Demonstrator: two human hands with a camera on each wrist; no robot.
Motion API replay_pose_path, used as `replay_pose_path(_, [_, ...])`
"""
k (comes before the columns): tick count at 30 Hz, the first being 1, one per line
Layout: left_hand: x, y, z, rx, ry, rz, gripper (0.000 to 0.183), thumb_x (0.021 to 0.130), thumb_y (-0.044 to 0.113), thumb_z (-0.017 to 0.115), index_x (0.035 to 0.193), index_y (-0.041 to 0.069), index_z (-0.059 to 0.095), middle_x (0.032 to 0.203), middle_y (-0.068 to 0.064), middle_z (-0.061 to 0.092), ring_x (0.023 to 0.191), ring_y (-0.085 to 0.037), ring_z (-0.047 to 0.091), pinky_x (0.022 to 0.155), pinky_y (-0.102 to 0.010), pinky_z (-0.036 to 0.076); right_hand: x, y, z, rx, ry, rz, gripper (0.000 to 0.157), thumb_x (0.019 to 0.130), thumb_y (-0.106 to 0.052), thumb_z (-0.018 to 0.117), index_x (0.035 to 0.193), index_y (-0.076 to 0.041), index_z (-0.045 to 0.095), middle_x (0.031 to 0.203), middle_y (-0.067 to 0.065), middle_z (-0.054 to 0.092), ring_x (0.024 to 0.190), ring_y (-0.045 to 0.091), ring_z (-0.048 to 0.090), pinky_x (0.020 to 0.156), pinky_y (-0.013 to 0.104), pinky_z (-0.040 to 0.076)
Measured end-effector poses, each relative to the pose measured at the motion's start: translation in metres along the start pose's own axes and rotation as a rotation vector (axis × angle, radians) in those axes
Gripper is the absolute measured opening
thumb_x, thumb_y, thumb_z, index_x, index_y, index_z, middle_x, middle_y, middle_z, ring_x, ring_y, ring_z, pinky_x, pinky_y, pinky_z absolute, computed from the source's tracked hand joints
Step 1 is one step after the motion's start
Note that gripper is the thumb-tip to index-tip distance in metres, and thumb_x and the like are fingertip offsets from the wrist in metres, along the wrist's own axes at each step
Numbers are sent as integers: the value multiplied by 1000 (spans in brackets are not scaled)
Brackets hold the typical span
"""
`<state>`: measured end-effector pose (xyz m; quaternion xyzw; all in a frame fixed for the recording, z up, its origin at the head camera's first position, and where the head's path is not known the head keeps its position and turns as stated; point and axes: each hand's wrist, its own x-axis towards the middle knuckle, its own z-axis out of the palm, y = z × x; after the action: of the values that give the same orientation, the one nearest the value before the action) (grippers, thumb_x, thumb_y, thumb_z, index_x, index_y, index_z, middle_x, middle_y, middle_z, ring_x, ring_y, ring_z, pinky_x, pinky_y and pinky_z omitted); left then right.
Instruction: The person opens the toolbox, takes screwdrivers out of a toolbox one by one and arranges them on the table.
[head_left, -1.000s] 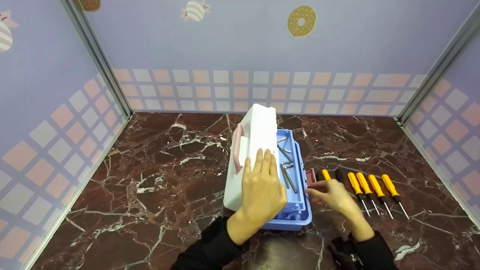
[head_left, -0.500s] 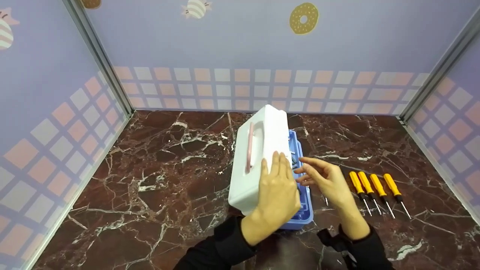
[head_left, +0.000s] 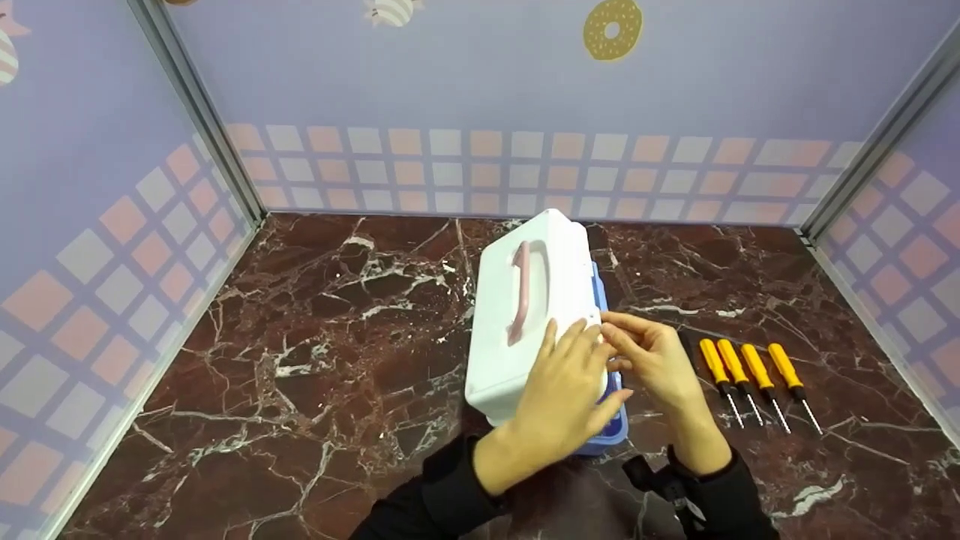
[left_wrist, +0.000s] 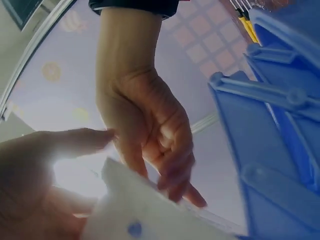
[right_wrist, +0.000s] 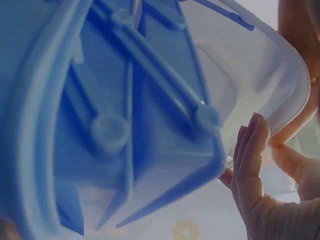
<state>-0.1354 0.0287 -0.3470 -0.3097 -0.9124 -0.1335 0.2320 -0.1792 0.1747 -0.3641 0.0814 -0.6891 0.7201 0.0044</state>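
Observation:
A toolbox stands mid-table, its white lid (head_left: pixel 502 345) half lowered over the blue base (head_left: pixel 611 435). On top of the lid is a pink handle (head_left: pixel 523 292). My left hand (head_left: pixel 559 390) lies on the lid's near right part, fingers fairly straight, thumb spread. At the lid's right edge my right hand (head_left: pixel 656 367) pinches the rim between thumb and bent fingers. In the right wrist view, blue trays (right_wrist: pixel 170 150) on hinged arms stand raised under the lid (right_wrist: pixel 290 65). Their contents are hidden from the head view.
Several yellow-handled screwdrivers (head_left: pixel 756 367) lie in a row right of the toolbox, near my right forearm. The dark marbled table (head_left: pixel 337 390) ends at patterned panels (head_left: pixel 480 172) behind and on both sides.
The lid has swung rightward and down over the blue base, covering the trays and the metal bits in them. My left hand moved with it; my right hand rose from the pink latch to the lid's edge.

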Motion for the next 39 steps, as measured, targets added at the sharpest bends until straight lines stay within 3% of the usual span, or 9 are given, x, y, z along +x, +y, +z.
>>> replay_pose_path(5, [-10, -24, 3, -511, 265, 4, 32, 89, 25, 50, 106, -1, 58, 122, -17, 49, 115, -25, 44, 100, -37, 28, 0, 1, -3, -44, -20, 7, 31, 86, 6, 50, 114, 18, 48, 70, 6, 63, 53, 10, 55, 48, 19, 47])
replay_pose_path(7, [-13, -35, 3, -608, 354, -62, 30, 89, 18, 48, 107, -5, 56, 122, -20, 47, 113, -26, 45, 98, -34, 32, 0, 1, -5, -92, -29, 6, 31, 86, 4, 52, 114, 17, 49, 65, 5, 60, 51, 9, 54, 44, 18, 45])
replay_pose_path(9, [-15, -47, 3, -623, 373, -186, 34, 90, 18, 47, 113, -6, 52, 125, -20, 45, 115, -28, 43, 98, -34, 32, -1, 0, -8, -123, -41, 10, 33, 85, 2, 54, 115, 15, 49, 63, 4, 59, 47, 8, 51, 39, 17, 40])
replay_pose_path(13, [-18, -73, 1, -555, 211, -508, 52, 90, 27, 49, 128, -5, 39, 136, -19, 34, 124, -29, 33, 102, -38, 23, -2, -1, -15, -168, -97, 24, 41, 82, 1, 59, 118, 14, 47, 63, 4, 58, 44, 8, 48, 36, 16, 33])
replay_pose_path(16, [-21, -87, 3, -525, 55, -619, 62, 88, 30, 52, 132, -8, 31, 137, -23, 31, 125, -33, 31, 102, -40, 23, -2, -1, -20, -194, -146, 25, 45, 80, 0, 61, 119, 15, 45, 66, 5, 60, 46, 8, 50, 40, 17, 40])
replay_pose_path(19, [-23, -94, 8, -530, -7, -604, 63, 87, 29, 54, 129, -13, 33, 129, -29, 38, 119, -36, 38, 99, -41, 29, 0, 0, -27, -228, -195, 20, 44, 81, -1, 61, 119, 16, 45, 67, 6, 61, 49, 9, 53, 45, 21, 46])
replay_pose_path(25, [-23, -92, 17, -565, -41, -589, 59, 87, 32, 55, 126, -8, 41, 120, -26, 49, 107, -36, 50, 89, -42, 40, 3, 2, -37, -310, -291, 60, 39, 86, -1, 54, 117, 20, 44, 69, 14, 61, 53, 12, 57, 51, 28, 51])
replay_pose_path(35, [-19, -76, 28, -444, -72, -615, 66, 85, 41, 54, 129, -7, 38, 125, -25, 45, 98, -37, 55, 83, -41, 45, 3, 9, -42, -661, -328, 77, 28, 88, -5, 51, 108, 15, 55, 64, 13, 62, 48, 20, 59, 46, 30, 50])
replay_pose_path(39, [-20, -71, 32, -400, -65, -599, 66, 85, 41, 53, 129, -7, 38, 126, -24, 44, 93, -37, 57, 80, -41, 46, 5, 13, -46, -720, -385, 81, 24, 88, -5, 51, 103, 11, 61, 65, 11, 63, 48, 20, 59, 46, 29, 50])
